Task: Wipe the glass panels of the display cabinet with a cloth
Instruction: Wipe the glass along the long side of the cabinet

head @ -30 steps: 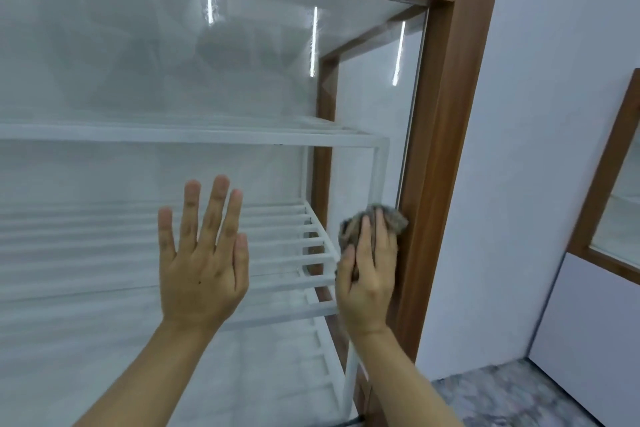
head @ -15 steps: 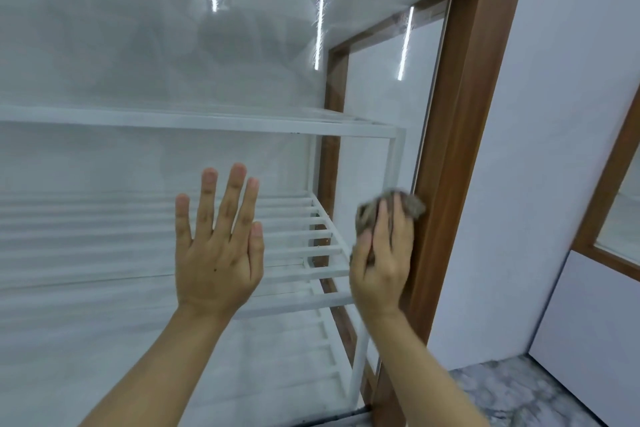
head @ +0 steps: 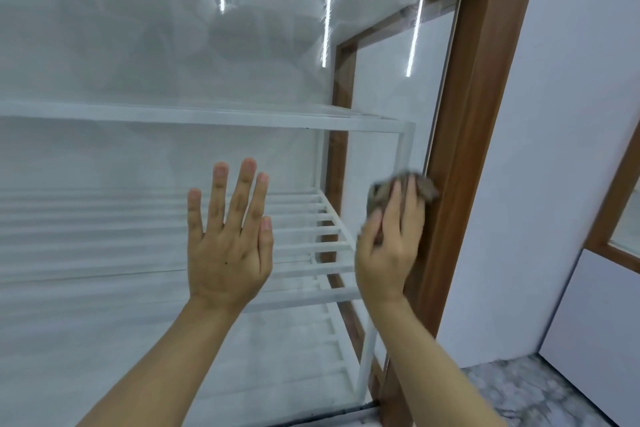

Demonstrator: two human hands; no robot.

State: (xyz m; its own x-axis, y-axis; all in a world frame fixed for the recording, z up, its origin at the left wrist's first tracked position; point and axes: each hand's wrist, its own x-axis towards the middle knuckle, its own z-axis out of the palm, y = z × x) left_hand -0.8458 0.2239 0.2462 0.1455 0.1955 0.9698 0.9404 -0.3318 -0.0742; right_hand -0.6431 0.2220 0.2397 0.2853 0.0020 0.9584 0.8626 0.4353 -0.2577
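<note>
One grey cloth [head: 426, 186] is bunched against the glass [head: 138, 45] at its right edge, touching the brown wooden frame [head: 460, 149], about level with the slatted shelf [head: 322, 229] inside the cabinet. The right hand [head: 388, 246] covers most of it: the fingers lie close together and nearly straight over the cloth and press it to the pane, with the thumb along the cloth's left side. The hand is blurred, so whether the thumb nips a fold cannot be told. Cloth shows above the fingertips and to the left of the index finger.

The left hand [head: 227, 253] is held flat to the glass, left of the right hand and apart from it, fingers spread and pointing up, holding nothing.

Behind the pane a white upper shelf [head: 207, 118] runs across above both hands, and the slatted one lies lower, behind them. Three thin light strips [head: 325, 24] are reflected high in the glass.

Right of the frame stands a pale wall [head: 571, 149], with mottled grey floor [head: 519, 392] at its foot. At the far right edge a second wood-framed pane [head: 614, 211] sits above a white panel [head: 595, 340].
</note>
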